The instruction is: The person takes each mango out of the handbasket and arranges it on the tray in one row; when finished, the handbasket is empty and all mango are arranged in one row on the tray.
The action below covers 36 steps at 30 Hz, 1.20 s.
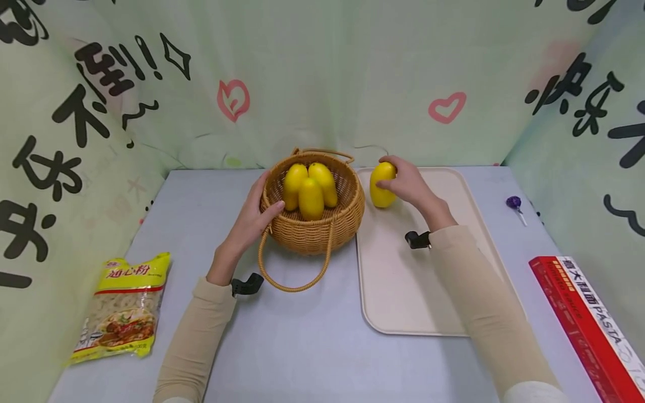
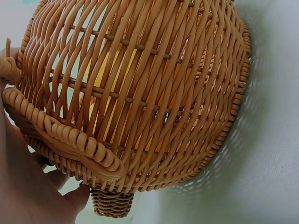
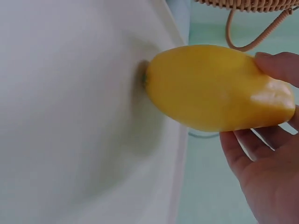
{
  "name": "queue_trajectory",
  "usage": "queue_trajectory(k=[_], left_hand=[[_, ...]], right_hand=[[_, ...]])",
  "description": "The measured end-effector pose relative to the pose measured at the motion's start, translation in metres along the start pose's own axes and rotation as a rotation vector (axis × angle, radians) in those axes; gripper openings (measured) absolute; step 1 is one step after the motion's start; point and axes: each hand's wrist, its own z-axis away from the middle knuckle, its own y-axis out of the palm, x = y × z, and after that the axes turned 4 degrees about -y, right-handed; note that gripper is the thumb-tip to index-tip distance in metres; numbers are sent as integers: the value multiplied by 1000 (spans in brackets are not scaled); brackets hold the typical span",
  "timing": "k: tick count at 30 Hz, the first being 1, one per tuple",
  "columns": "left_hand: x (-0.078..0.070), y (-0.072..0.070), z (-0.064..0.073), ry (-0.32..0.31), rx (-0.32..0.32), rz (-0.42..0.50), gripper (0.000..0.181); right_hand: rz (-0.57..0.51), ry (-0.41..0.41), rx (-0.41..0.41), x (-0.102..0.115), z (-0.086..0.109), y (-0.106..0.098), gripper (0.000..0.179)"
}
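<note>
A round wicker basket [image 1: 312,238] holds three yellow mangoes [image 1: 311,198]. My left hand [image 1: 247,215] grips its left rim, thumb over the edge and fingers along the outer side. In the left wrist view, yellow shows through the basket's weave [image 2: 140,93]. Over the far left part of a beige tray [image 1: 403,291], my right hand [image 1: 410,184] holds another yellow mango [image 1: 381,184] between thumb and fingers. The right wrist view shows this mango [image 3: 210,88] upright, its lower end close to the tray; whether it touches, I cannot tell.
One basket handle [image 1: 297,289] hangs down in front; the other [image 1: 327,151] lies behind. A yellow pasta bag [image 1: 123,308] lies at left. At right are a purple lollipop [image 1: 514,204] and a red pasta box [image 1: 589,330]. A printed curtain [image 1: 342,73] stands behind the table.
</note>
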Motion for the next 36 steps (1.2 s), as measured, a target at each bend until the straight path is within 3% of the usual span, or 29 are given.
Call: queue_trajectory(k=[15,21,29,36], left_hand=[[0,0,0,-1,0,-1,80],[1,0,0,3,-9,5,79],[2,1,0,2,-4,-4,79],[3,1,0,5,-8,-2,79]], right_hand=[[-344,137,-87,-22,-12,20,77],[-378,174,-125,-25,-18,32,71],[-458,260,-252,-24,-24,48,60],[-501,250,-346,-20,-26,56,56]])
